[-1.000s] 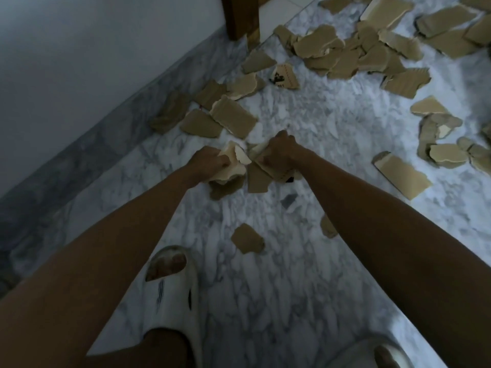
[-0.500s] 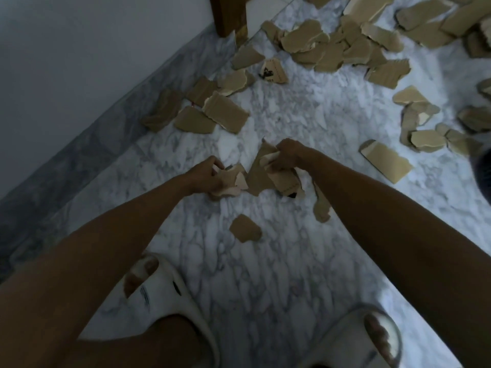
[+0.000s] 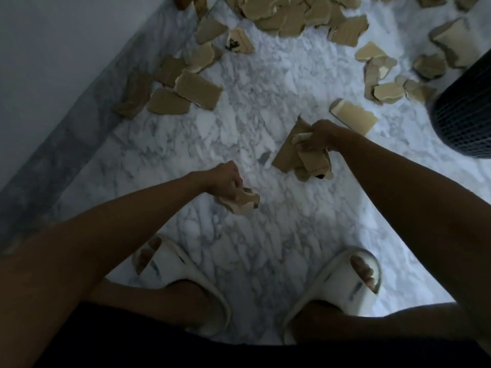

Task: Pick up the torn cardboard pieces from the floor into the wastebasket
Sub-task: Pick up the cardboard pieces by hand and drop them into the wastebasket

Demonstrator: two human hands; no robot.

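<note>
Above the marble floor (image 3: 265, 107), our right hand (image 3: 316, 138) grips cardboard pieces (image 3: 291, 151) hanging lengthwise downward; our left hand (image 3: 225, 181) pinches a flatter scrap (image 3: 245, 201), wastebasket (image 3: 465, 110) alongside.

Two hands: the left hand (image 3: 225, 181) grips a small bunch of cardboard pieces (image 3: 243, 201), the right hand (image 3: 318, 138) a bigger bunch (image 3: 300, 155). One dark mesh wastebasket (image 3: 465, 102). Two white slippers (image 3: 170, 264). More than twenty loose cardboard scraps (image 3: 198, 88) lie on the floor; an exact count cannot be made.
</note>
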